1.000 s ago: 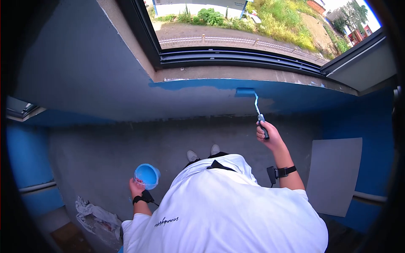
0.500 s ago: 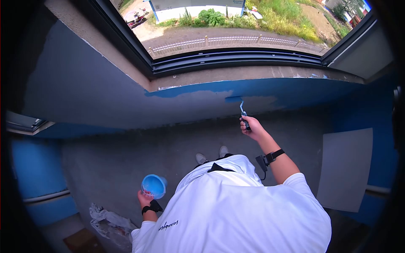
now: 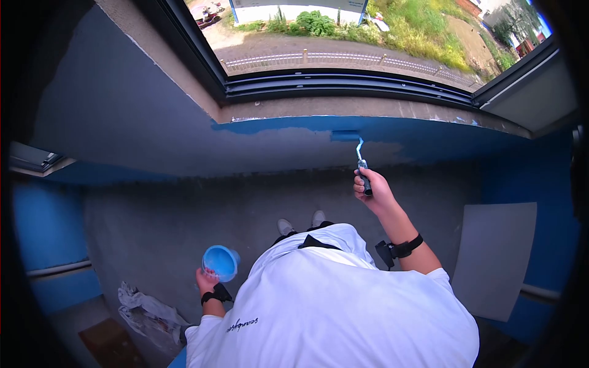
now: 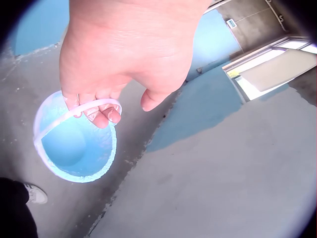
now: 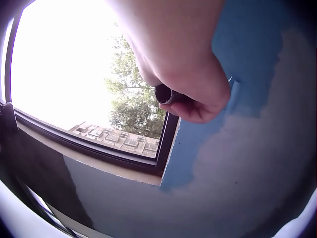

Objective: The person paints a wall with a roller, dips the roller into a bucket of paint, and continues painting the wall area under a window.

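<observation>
My right hand [image 3: 375,190] grips the dark handle of a paint roller [image 3: 364,172]. The roller's blue sleeve [image 3: 345,135] lies against the wall below the window sill, at the edge between blue paint and bare grey. From the right wrist view, the handle's round end [image 5: 163,94] pokes out of the curled fingers, and the sleeve shows partly behind the hand. Low at the left, my left hand [image 3: 207,281] holds a small bucket [image 3: 221,264] of light blue paint. Its fingers hook under the pale bucket handle [image 4: 54,120] in the left wrist view, with the thumb apart.
A dark-framed window [image 3: 343,83] with a rough sill [image 3: 294,109] runs above the painted strip. On the right, a grey panel [image 3: 494,260] leans near a blue wall. Crumpled plastic sheeting [image 3: 147,310] lies on the floor at left, close to a brown board [image 3: 110,343].
The roller and my right hand have shifted a little left along the wall over the last second. The head view has swayed slightly. My left hand keeps holding the bucket.
</observation>
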`<move>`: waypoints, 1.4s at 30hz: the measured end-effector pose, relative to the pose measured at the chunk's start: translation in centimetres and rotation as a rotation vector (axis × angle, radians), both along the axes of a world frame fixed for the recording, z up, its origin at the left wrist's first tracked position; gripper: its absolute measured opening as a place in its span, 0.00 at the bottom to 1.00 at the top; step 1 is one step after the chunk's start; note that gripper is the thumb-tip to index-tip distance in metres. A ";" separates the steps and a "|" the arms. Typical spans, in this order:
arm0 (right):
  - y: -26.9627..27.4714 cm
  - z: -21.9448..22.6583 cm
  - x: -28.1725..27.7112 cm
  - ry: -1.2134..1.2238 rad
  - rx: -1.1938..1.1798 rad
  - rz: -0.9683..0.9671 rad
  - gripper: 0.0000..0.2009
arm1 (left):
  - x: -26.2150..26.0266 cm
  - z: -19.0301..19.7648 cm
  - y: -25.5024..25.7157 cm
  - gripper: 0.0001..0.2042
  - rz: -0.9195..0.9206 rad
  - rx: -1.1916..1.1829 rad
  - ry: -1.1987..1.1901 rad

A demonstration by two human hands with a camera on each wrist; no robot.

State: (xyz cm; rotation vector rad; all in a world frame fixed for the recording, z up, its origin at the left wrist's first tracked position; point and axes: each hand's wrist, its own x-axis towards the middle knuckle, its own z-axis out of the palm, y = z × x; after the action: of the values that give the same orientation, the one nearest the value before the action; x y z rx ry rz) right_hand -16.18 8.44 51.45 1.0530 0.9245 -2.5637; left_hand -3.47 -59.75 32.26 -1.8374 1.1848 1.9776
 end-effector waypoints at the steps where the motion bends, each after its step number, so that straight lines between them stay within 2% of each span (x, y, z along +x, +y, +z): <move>1: -0.1 -1.1 -0.5 -0.021 0.011 0.011 0.07 | 0.1 0.0 0.2 0.16 0.015 0.000 0.008; 5: -0.1 -5.4 -2.1 -0.111 0.054 0.034 0.07 | 0.1 0.3 1.1 0.16 0.071 -0.026 -0.015; 9: 0.6 -5.7 -1.8 -0.129 0.063 0.025 0.07 | 0.8 -0.8 0.5 0.16 0.109 -0.018 0.031; 16: 1.9 2.6 1.5 0.031 -0.070 -0.013 0.08 | 1.3 -1.7 0.8 0.14 0.123 -0.021 0.082; 20: 0.8 3.7 1.6 0.067 -0.046 -0.049 0.09 | 1.3 -2.7 0.4 0.13 0.169 -0.016 0.109; 25: -0.3 -1.3 0.2 -0.016 0.091 0.040 0.09 | 1.2 -1.9 1.2 0.13 0.189 -0.013 0.085; 29: 0.1 -5.2 -1.3 -0.095 0.026 0.034 0.08 | 1.5 -1.4 1.6 0.13 0.175 0.007 0.054; 32: 0.5 -5.6 -1.8 -0.146 0.003 0.019 0.08 | 1.7 -2.3 1.4 0.13 0.185 0.018 0.064; 34: 0.6 -4.8 -1.5 -0.138 0.010 0.040 0.08 | 1.6 -3.6 0.8 0.13 0.190 0.032 0.084; 42: -1.6 3.0 0.1 -0.038 -0.003 0.080 0.09 | 2.5 -4.5 1.4 0.13 0.178 0.018 0.137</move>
State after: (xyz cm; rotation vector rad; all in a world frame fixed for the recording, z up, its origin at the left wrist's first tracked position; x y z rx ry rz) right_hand -16.09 6.89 54.42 1.0379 0.9336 -2.4711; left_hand -1.00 -58.40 27.73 -1.8843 1.0675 2.2339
